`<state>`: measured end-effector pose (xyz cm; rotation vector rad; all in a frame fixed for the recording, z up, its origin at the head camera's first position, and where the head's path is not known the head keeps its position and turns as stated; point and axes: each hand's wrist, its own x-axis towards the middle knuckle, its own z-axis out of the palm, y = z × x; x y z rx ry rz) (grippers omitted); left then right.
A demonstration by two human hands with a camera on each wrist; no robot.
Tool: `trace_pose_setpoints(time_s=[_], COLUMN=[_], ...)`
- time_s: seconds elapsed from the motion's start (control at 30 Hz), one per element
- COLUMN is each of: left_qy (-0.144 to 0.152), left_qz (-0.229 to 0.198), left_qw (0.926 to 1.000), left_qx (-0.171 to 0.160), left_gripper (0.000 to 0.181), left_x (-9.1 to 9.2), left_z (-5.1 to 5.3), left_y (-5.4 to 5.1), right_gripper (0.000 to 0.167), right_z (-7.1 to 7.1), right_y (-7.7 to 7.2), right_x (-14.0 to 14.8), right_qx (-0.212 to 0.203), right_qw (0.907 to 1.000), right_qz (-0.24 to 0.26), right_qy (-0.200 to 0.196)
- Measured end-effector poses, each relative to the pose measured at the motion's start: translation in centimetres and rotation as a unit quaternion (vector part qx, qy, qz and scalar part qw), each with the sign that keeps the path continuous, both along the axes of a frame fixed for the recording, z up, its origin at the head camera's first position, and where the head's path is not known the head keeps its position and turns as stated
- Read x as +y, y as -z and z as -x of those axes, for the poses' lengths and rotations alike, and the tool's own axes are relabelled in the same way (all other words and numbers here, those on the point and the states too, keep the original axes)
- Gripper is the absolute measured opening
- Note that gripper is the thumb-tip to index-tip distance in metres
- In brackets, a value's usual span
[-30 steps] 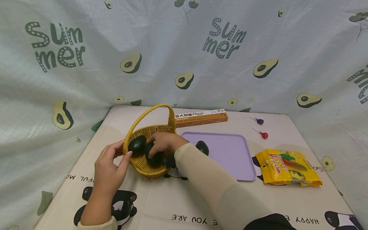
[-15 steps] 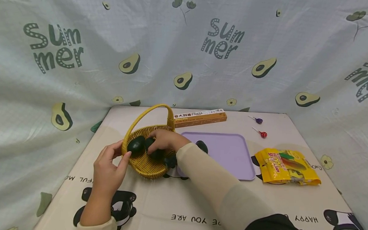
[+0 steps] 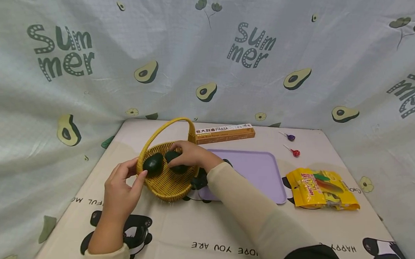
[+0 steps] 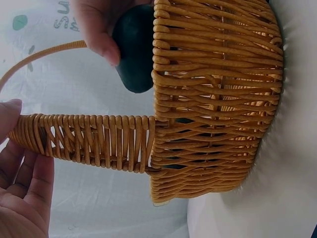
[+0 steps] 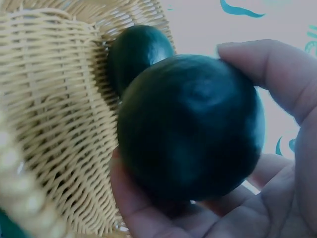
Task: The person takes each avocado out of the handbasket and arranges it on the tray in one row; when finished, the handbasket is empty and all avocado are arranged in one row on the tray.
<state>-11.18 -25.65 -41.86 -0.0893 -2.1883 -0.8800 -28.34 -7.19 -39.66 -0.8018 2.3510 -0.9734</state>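
A yellow wicker basket [image 3: 172, 190] with a tall handle stands on the table's left half. My left hand [image 3: 122, 189] holds the near-left base of that handle between thumb and fingers, as the left wrist view also shows. My right hand [image 3: 192, 154] grips a dark green avocado [image 5: 193, 129] between thumb and fingers. In the left wrist view this avocado is above the basket rim [image 4: 161, 64]. A second avocado [image 3: 154, 164] lies inside the basket against its left side. Part of another dark green thing [image 3: 227, 162] shows beside my right sleeve on the purple tray [image 3: 257, 173].
Behind the tray lies a pasta box [image 3: 225, 134]. Purple [image 3: 290, 137] and red [image 3: 295, 152] lollipops lie at the back right, with a yellow candy bag [image 3: 323, 189] nearer. A printed curtain [image 3: 177, 43] hangs behind the table.
My right hand has lifted the avocado up from deeper in the basket and shifted slightly right and away. My left hand keeps its hold on the handle; the basket stays put.
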Motion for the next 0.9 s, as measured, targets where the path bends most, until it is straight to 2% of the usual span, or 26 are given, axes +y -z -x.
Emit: trace_pose_setpoints(time_s=[0.23,0.43,0.57,0.7,0.77,0.9], left_qy=[0.001,-0.004,-0.006,-0.003,-0.002,-0.003], left_qz=[0.005,0.003,0.003,0.003,0.003,0.002], left_qw=[0.9999,1.0,1.0,1.0,1.0,1.0], left_qx=[0.01,-0.002,-0.004,-0.002,-0.002,-0.003], left_gripper=[0.045,0.045,0.045,0.045,0.045,0.046], left_x=[-0.1,0.0,0.0,0.0,0.0,0.0], left_z=[0.1,0.1,0.1,0.1,0.1,0.1], left_y=[-0.1,0.0,0.1,0.1,0.0,0.0], right_gripper=[0.053,0.057,0.056,0.049,0.05,0.065], right_z=[0.4,0.3,0.2,0.2,0.2,0.0], right_y=[-0.1,0.0,0.1,0.0,0.0,0.1], right_x=[1.2,2.6,3.6,4.5,5.0,5.9], right_qx=[0.024,0.008,0.015,0.032,0.036,0.021], right_qw=[0.9997,0.9983,0.9962,0.9943,0.994,0.9945], right_qz=[0.009,0.056,0.083,0.087,0.088,0.097], right_qy=[-0.001,0.009,-0.021,-0.052,-0.054,-0.033])
